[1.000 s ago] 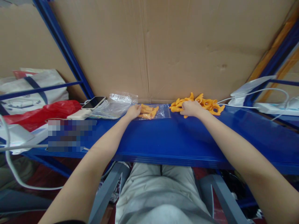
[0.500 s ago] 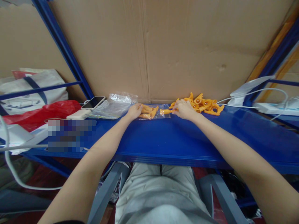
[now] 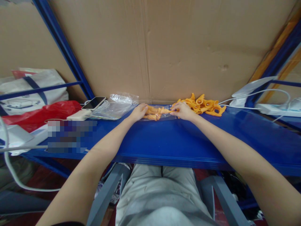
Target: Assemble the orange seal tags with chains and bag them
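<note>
A clear plastic bag [image 3: 166, 117] lies on the blue tabletop with several orange plastic pieces [image 3: 155, 113] inside it. My left hand [image 3: 138, 113] is closed around the bag's left end, with the pieces under its fingertips. At the opposite end, my right hand [image 3: 183, 111] pinches the tip of an orange piece that reaches into the bag; the fingers partly hide it. Just beyond my right hand is a heap of loose orange pieces [image 3: 204, 104] with hollow, cup-like ends and curved arms.
Flat clear bags [image 3: 117, 108] and a phone [image 3: 94, 103] with a white cable lie left of my hands. Farther left are a white box-shaped device [image 3: 78, 115] and a red plastic bag [image 3: 44, 114]. Cardboard [image 3: 178, 50] stands behind the table, between blue posts.
My right hand has pushed an orange piece leftward into the bag. My left hand has shifted slightly right, and the pieces in the bag now lie closer to my right fingers.
</note>
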{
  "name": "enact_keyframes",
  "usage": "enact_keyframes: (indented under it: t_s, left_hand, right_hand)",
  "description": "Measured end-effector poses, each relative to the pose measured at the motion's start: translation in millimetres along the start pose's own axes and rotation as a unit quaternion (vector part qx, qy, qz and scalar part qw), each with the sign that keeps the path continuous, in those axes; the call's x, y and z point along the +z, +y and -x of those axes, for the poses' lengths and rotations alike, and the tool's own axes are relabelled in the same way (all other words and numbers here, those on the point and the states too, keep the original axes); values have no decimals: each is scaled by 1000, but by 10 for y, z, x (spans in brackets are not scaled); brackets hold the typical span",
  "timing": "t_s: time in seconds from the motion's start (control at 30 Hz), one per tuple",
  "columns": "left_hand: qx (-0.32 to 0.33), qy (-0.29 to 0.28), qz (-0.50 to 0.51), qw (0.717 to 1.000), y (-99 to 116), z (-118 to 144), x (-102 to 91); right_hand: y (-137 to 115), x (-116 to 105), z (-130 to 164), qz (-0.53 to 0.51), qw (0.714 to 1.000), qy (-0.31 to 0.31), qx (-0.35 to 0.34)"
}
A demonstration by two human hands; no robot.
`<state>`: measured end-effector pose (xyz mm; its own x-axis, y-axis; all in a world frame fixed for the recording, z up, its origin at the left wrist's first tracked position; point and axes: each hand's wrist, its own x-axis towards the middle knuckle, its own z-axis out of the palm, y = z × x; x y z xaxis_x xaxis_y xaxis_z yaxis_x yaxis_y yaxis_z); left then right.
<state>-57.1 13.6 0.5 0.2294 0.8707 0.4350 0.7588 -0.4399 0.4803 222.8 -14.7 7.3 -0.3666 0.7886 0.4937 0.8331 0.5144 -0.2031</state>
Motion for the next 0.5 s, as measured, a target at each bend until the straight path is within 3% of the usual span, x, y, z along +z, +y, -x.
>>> enact_keyframes:
  t_s: [0.3, 0.5]
  left_hand:
    - [4, -9, 34, 999, -3, -19, 25]
    - [24, -18, 38, 999, 47, 11, 18]
  right_hand:
    - [73, 69, -13, -141, 989, 1, 34]
    - [-93, 28, 9, -54, 996, -37, 64]
